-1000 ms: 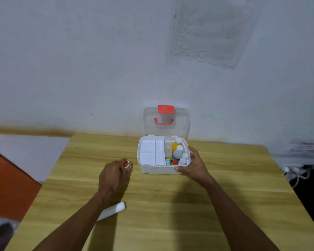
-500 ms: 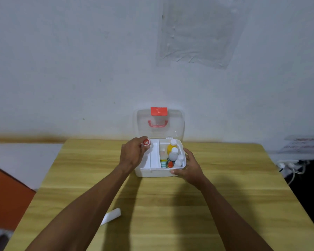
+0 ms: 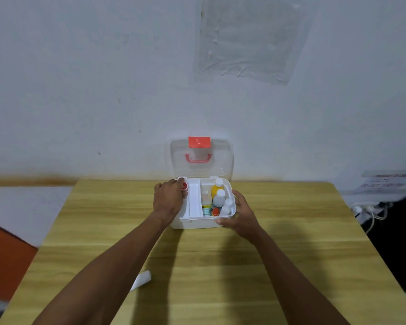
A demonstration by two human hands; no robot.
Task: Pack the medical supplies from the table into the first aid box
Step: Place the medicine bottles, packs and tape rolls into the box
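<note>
The white first aid box (image 3: 197,223) stands open at the table's far middle, its clear lid (image 3: 223,158) with red latch and handle upright against the wall. My left hand (image 3: 168,200) is over the box's left tray compartment, pinching a small red-capped item (image 3: 184,186). My right hand (image 3: 243,216) grips the box's front right corner. The right compartment holds a yellow bottle (image 3: 216,189), white bottles (image 3: 219,198) and a small red-capped one (image 3: 215,211). A white tube (image 3: 141,279) lies on the table near me, partly hidden by my left forearm.
The wooden table (image 3: 291,254) reaches the grey wall. White cables and plugs (image 3: 366,211) hang past the right edge. An orange surface (image 3: 5,252) lies below the left edge.
My left hand lifted the small red-capped item from the table and carried it right and away, over the box's left compartment. My right hand has kept its hold on the box.
</note>
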